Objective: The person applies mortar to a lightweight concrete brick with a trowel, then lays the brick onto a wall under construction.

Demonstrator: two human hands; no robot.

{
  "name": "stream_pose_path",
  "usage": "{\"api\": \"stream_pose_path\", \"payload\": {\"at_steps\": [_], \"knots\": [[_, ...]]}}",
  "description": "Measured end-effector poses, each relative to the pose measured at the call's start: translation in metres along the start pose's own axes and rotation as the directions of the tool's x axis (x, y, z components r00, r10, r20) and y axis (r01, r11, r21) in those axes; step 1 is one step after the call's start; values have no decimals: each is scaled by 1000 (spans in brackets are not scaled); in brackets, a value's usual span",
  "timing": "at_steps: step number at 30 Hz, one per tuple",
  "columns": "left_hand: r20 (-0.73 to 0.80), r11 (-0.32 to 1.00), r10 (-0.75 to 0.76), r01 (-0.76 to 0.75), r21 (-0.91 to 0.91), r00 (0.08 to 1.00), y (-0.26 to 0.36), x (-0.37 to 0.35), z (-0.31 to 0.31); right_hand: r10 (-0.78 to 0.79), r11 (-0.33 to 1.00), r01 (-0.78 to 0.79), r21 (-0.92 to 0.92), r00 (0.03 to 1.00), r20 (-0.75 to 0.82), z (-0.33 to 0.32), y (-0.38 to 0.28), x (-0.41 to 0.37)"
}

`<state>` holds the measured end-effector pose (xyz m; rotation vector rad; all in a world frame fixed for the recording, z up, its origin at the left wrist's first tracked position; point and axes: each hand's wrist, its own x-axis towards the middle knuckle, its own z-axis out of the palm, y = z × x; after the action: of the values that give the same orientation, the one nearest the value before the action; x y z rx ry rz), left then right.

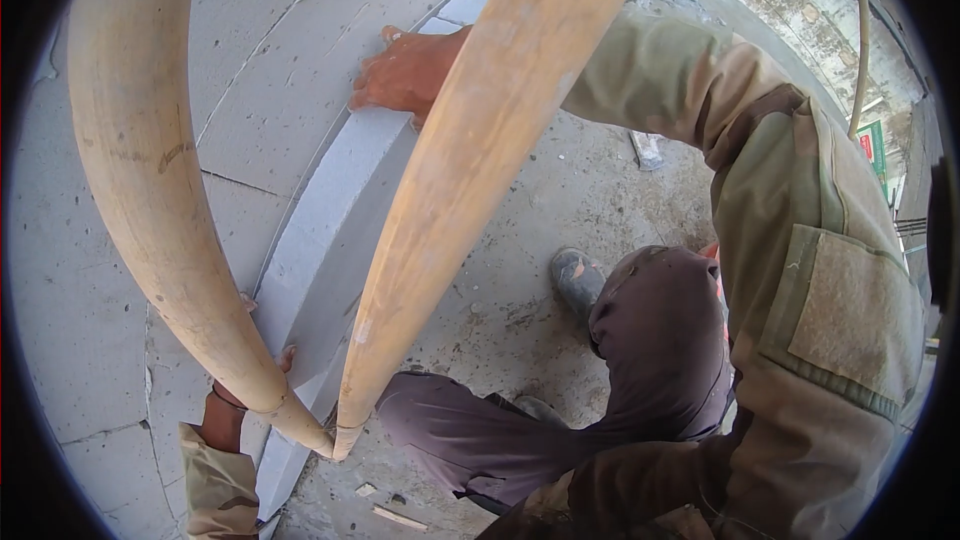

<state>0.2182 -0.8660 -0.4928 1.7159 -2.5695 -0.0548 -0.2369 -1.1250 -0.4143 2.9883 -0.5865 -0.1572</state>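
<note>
A long light-grey concrete block lies on edge against the grey block wall. My right hand is on its upper end in the picture, with the fingers bent over the edge by the wall. Toward the other end, my left hand grips the same block, its thumb on the near face. Much of the left hand is hidden behind a pale wooden pole. A second wooden pole crosses in front of the block and hides part of my right wrist.
The wall of large grey blocks fills the left side. My bent knees and a dusty boot are on the dirty concrete floor. Wood scraps lie near the bottom. A thin pole stands at upper right.
</note>
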Motion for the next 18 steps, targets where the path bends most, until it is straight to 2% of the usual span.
{"api": "stream_pose_path", "payload": {"at_steps": [2, 6, 8, 10, 12, 13, 14, 16, 17, 18], "knots": [[-1, 999, -16, 16, 49, 1000, 18, 8, -10, -1, 1000, 1, 19, 1000, -18, -3, 1, -12], [-77, 991, 83, -74, 111, 994, 46, 16, -24, 69, 995, -54, 82, 978, -198, 72, 11, -32], [-120, 993, 41, -27, 114, 992, 50, 10, -24, 83, 993, -56, 105, 958, -276, 91, 20, -49], [-129, 997, 3, 7, 76, 992, 52, 2, -28, 93, 992, -38, 121, 865, -494, 60, -10, -98], [-111, 955, -248, 225, -191, 962, 58, -5, -39, 306, 916, -190, 353, 900, -310, 53, -26, -129], [-108, 905, -348, 303, -299, 931, 70, -6, -49, 370, 888, -296, 352, 914, -166, 53, -27, -139], [-71, 911, -316, 282, -301, 946, 63, -11, -49, 424, 859, -396, 323, 905, -19, 55, -26, -148], [15, 889, -300, 285, -359, 954, 52, -27, -54, 442, 860, -416, 296, 897, -23, 64, -18, -159], [67, 863, -301, 301, -405, 951, 50, -34, -60, 386, 886, -371, 277, 923, 2, 62, -14, -163], [66, 837, -344, 338, -430, 937, 45, -46, -55, 403, 880, -368, 300, 913, -64, 60, -10, -167]]}}
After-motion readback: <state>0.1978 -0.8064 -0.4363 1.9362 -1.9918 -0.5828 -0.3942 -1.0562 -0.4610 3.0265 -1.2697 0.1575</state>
